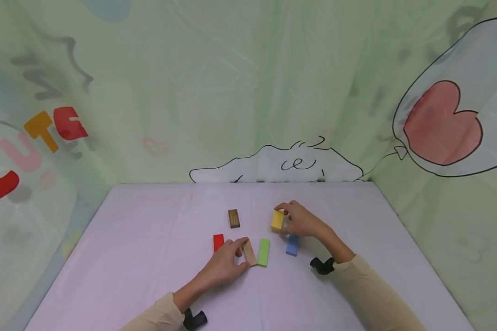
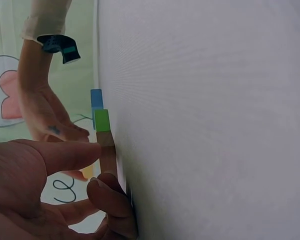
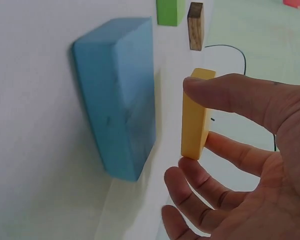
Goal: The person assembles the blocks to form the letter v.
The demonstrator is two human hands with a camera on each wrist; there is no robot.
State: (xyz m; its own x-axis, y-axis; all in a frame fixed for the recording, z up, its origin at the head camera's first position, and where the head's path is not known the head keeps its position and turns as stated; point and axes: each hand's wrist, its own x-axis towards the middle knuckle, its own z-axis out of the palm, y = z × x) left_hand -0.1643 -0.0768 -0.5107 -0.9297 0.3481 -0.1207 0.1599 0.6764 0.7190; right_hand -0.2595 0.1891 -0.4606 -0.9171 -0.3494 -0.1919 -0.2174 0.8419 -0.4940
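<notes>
In the head view my left hand (image 1: 225,266) has its thumb and index finger at a plain light wooden block (image 1: 249,253), pinching it near its ends on the table. A green block (image 1: 263,252) lies just right of it. A red block (image 1: 218,242) sits by the back of the left hand, partly covered by it. My right hand (image 1: 304,221) holds a yellow block (image 1: 277,220) by its ends between thumb and fingers, seen close in the right wrist view. Below that hand lies a blue block (image 1: 291,245), its far end hidden in the head view.
A dark brown wooden block (image 1: 234,218) lies farther back, between the two hands. The table (image 1: 149,216) has a pale cloth, with a printed curtain (image 1: 215,92) behind it. Black straps with mounts (image 1: 322,265) are worn at both wrists.
</notes>
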